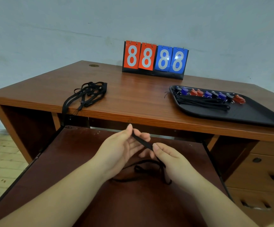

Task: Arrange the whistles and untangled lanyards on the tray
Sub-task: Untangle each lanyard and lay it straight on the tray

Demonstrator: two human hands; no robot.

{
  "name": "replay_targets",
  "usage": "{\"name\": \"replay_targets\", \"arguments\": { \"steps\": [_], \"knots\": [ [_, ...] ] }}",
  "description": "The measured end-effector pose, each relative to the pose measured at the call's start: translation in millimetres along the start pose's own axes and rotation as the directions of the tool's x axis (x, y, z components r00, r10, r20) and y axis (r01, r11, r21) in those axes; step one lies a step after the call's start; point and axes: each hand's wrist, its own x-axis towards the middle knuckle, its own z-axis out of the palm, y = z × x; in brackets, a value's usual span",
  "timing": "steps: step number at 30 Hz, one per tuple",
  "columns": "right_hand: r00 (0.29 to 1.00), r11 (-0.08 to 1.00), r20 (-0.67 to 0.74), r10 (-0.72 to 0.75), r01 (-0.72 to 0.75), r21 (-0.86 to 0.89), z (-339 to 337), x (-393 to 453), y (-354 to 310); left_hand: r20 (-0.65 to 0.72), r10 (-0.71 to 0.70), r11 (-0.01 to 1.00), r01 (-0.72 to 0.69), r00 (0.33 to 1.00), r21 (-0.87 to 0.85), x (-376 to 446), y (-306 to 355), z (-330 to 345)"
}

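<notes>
While both hands pinch one black lanyard [142, 141], the left hand [124, 145] and right hand [170, 158] hold it taut (loops dangling beneath). Beyond the right hand sits the tray [256, 114] of whistles [208, 94].

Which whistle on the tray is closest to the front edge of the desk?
The red whistle at the right end of the row on the black tray. The other whistles, blue, red and dark ones, sit further left and further back.

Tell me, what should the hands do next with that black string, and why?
Probably pull it straight. Both the left hand and the right hand pinch the black lanyard, but its rest hangs in loose loops below. Once straight, it could join the lanyards laid beside the whistles on the tray.
</notes>
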Motion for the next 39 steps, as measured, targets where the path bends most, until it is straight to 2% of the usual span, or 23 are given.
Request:
{"name": "replay_targets", "arguments": {
  "steps": [3, 8, 10, 11, 13, 15, 16, 18, 21, 23, 27, 31, 36, 38, 39],
  "knots": [
    [0.998, 0.983, -0.026, 0.053, -0.047, 0.18, -5.3, 1.8, -2.5, -0.02, -0.045, 0.975, 0.039, 0.999, -0.219, 3.4, 6.4, -1.9],
    [0.99, 0.926, 0.041, 0.133, -0.139, 0.35, -25.4, 3.2, -1.7, -0.06, -0.056, 0.951, 0.035, 0.997, -0.307, 9.3, 17.1, -16.7],
    [0.983, 0.911, 0.057, 0.177, -0.185, 0.368, -34.8, 3.7, 0.9, -0.073, -0.049, 0.973, 0.031, 0.996, -0.231, 11.0, 21.8, -22.8],
    [0.979, 0.908, 0.041, 0.201, -0.202, 0.368, -39.4, 4.5, 2.7, -0.081, -0.034, 0.991, 0.023, 0.996, -0.131, 11.8, 23.1, -25.6],
    [0.971, 0.908, -0.016, 0.237, -0.216, 0.358, -48.6, 6.4, 7.5, -0.081, 0.033, 0.982, -0.017, 0.996, 0.189, 14.8, 21.8, -32.3],
    [0.962, 0.914, -0.077, 0.263, -0.223, 0.34, -56.3, 7.9, 11.7, -0.038, 0.126, 0.853, -0.088, 0.991, 0.514, 17.7, 18.6, -38.4],
    [0.957, 0.918, -0.1, 0.271, -0.226, 0.327, -58.9, 8.4, 13.6, -0.022, 0.153, 0.78, -0.107, 0.988, 0.617, 19.2, 17.2, -41.8],
    [0.95, 0.922, -0.135, 0.283, -0.23, 0.311, -60.9, 8.7, 15.1, -0.029, 0.181, 0.694, -0.107, 0.983, 0.712, 21.5, 16.8, -48.4],
    [0.952, 0.938, -0.155, 0.262, -0.214, 0.274, -58.8, 9.1, 14.3, -0.035, 0.255, 0.597, -0.129, 0.966, 0.792, 22.2, 18.0, -53.1],
    [0.968, 0.964, -0.158, 0.195, -0.16, 0.211, -54.3, 9.8, 12.8, -0.02, 0.297, 0.547, -0.153, 0.955, 0.823, 19.3, 16.9, -50.2],
    [0.987, 0.991, -0.135, 0.089, -0.074, 0.109, -30.8, 7.4, 6.2, 0.021, 0.27, 0.644, -0.197, 0.963, 0.74, 9.1, 8.6, -29.4],
    [0.996, 0.993, -0.083, 0.023, -0.013, 0.121, -5.1, 2.5, -0.3, 0.103, 0.274, 0.54, -0.242, 0.956, 0.806, -1.4, -4.5, -11.1],
    [0.986, 0.975, -0.09, -0.139, 0.121, -0.185, 4.0, 2.0, 1.3, 0.206, 0.147, 0.54, -0.252, 0.968, 0.803, -5.7, -12.7, -0.3],
    [0.984, 0.968, -0.098, -0.15, 0.126, -0.218, 4.5, 2.6, 2.7, 0.212, 0.103, 0.584, -0.231, 0.972, 0.778, -4.8, -16.0, -0.1],
    [0.985, 0.97, -0.102, -0.137, 0.112, -0.217, 4.0, 3.1, 3.7, 0.201, 0.088, 0.641, -0.21, 0.976, 0.738, -4.0, -17.3, -0.1]
  ]
}}
